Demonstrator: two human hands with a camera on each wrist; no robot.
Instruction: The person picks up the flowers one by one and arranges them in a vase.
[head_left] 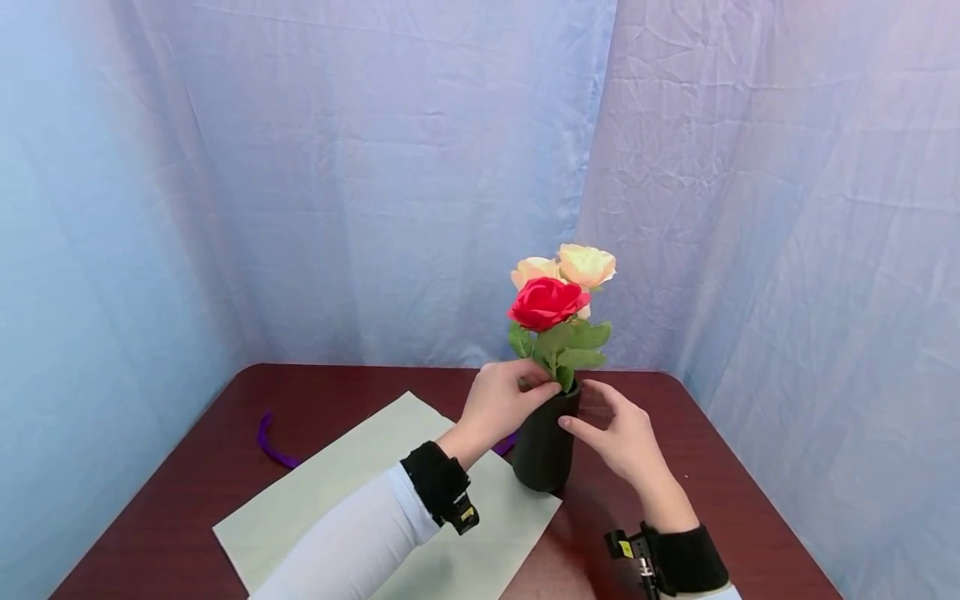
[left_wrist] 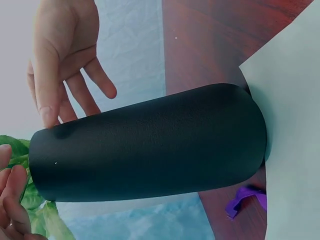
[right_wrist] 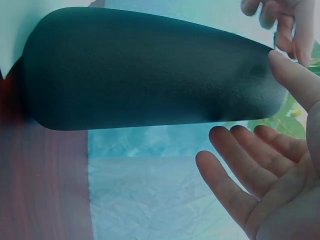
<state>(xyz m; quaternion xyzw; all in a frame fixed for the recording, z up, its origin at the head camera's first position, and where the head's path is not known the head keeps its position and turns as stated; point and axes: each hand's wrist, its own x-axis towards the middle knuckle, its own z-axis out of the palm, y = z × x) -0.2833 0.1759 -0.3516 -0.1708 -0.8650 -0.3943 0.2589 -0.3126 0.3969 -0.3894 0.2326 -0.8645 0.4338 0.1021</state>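
A dark, tapered vase [head_left: 542, 446] stands upright with its base at the right corner of a pale sheet. Out of its mouth rise a red rose [head_left: 547, 303] in front and cream roses [head_left: 588, 265] behind, with green leaves [head_left: 583, 337] below the blooms. My left hand [head_left: 504, 402] pinches the red rose's stem just over the rim. To the right of the vase, my right hand [head_left: 622, 433] holds its fingers loosely bent and apart. Its thumb lies at the upper vase wall in the right wrist view, while the other fingers [right_wrist: 247, 162] stay off it.
The large pale green sheet [head_left: 352, 492] lies slanted on the dark red-brown table [head_left: 150, 533]. A purple ribbon [head_left: 272, 443] shows beyond the sheet's left edge and again behind the vase. Blue and lilac cloth [head_left: 390, 183] hangs around the table's back and sides.
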